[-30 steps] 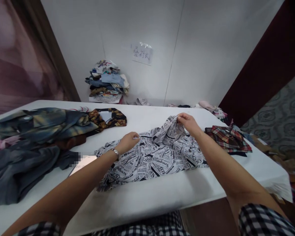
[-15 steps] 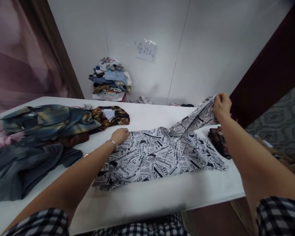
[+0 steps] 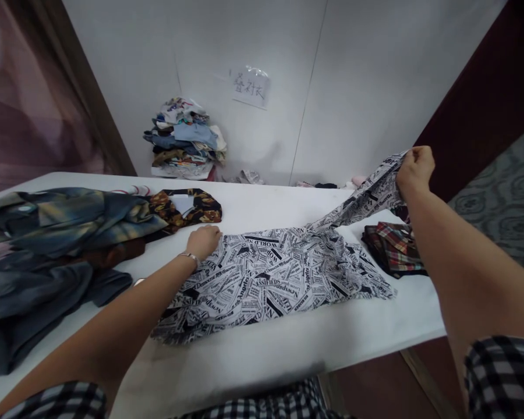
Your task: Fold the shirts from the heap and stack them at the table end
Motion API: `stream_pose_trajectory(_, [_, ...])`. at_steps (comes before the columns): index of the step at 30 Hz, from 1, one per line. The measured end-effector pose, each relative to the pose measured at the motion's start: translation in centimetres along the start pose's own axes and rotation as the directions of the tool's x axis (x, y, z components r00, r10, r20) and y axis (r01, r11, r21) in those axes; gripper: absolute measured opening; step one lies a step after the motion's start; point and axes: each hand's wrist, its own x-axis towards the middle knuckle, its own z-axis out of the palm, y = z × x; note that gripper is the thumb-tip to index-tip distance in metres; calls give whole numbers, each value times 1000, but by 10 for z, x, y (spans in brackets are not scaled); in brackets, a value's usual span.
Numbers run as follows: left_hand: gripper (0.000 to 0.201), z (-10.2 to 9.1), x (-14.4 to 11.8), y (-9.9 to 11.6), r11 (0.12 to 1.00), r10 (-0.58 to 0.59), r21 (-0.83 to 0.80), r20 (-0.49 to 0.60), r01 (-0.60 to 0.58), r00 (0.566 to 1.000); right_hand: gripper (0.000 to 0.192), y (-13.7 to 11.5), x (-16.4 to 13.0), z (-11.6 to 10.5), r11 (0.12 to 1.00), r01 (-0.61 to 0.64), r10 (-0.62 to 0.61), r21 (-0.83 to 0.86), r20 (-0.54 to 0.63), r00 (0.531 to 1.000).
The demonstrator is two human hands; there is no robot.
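A black-and-white shirt with newspaper print [image 3: 262,279] lies spread across the white table in front of me. My left hand [image 3: 204,241] is closed on its far left corner, down near the tabletop. Raised at the far right, my right hand [image 3: 415,170] pinches another part of the shirt, and a twisted strip of cloth stretches from it down to the rest. My fingertips are partly hidden by the hands themselves.
Loose garments, among them a blue-yellow shirt [image 3: 70,218] and dark grey cloth [image 3: 39,308], cover the table's left. Folded plaid shirts [image 3: 393,247] lie at the right. A tall clothes stack [image 3: 186,139] stands by the wall under a paper sign [image 3: 250,87].
My right hand has moved up and to the right, drawing the shirt's strip longer and tighter. My left hand stays on its corner. The view has turned slightly right.
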Motion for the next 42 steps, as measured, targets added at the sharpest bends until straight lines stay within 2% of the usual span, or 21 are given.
stream_pose_trajectory(2, [39, -2, -6, 28, 993, 114, -37, -50, -116, 992, 10, -7, 1, 2, 1000, 12, -13, 10, 17, 1000])
stream_pose_trajectory(4, [44, -1, -11, 68, 964, 238, -108, -65, -244, 969, 10, -16, 2, 5, 999, 31, -32, 27, 30, 999])
stream_pose_trajectory(6, [53, 4, -14, 113, 940, 287, -180, -40, -289, 957, 10, -26, 3, 7, 998, 48, -50, 39, 37, 998])
stream_pose_trajectory(8, [60, 13, -14, 154, 938, 284, -196, -38, -286, 958, 11, -34, 4, 9, 997, 61, -63, 37, 47, 997])
stream_pose_trajectory(10, [62, 23, -12, 184, 951, 254, -174, -36, -256, 967, 12, -38, 6, 9, 997, 73, -75, 27, 60, 995])
stream_pose_trajectory(12, [55, 31, -8, 201, 966, 218, -141, -20, -218, 976, 12, -37, 9, 7, 996, 86, -87, 17, 58, 995])
stream_pose_trajectory(14, [45, 35, -2, 206, 977, 182, -118, 12, -179, 983, 13, -31, 14, 2, 996, 85, -85, -7, 39, 996])
stream_pose_trajectory(17, [41, 30, 12, 195, 988, 123, -100, 80, -115, 989, 13, -15, 20, -8, 997, 52, -52, -59, -2, 999])
stream_pose_trajectory(20, [40, 15, 31, 168, 995, 80, -66, 169, -69, 982, 14, 5, 20, -16, 996, -3, 0, -86, -32, 999])
stream_pose_trajectory(25, [35, -14, 59, 97, 999, 31, 21, 216, -36, 976, 14, 28, 7, -13, 994, -52, 51, -92, -12, 999])
stream_pose_trajectory(28, [32, -27, 70, 51, 997, -43, 67, 201, 30, 979, 14, 30, 2, -3, 995, -51, 53, -85, 18, 998])
stream_pose_trajectory(31, [33, -36, 79, 17, 989, -131, 89, 157, 119, 979, 14, 25, 4, 11, 993, -74, 79, -91, 52, 996])
stream_pose_trajectory(33, [38, -40, 86, 5, 980, -185, 87, 106, 176, 977, 16, 19, 9, 22, 988, -110, 117, -104, 64, 991])
stream_pose_trajectory(36, [41, -40, 99, -2, 976, -215, 56, 52, 212, 975, 19, 9, 18, 43, 979, -170, 178, -112, 71, 981])
stream_pose_trajectory(42, [44, -15, 117, -11, 973, -228, -22, 70, 230, 971, 30, -14, 26, 104, 950, -312, 309, -2, 134, 942])
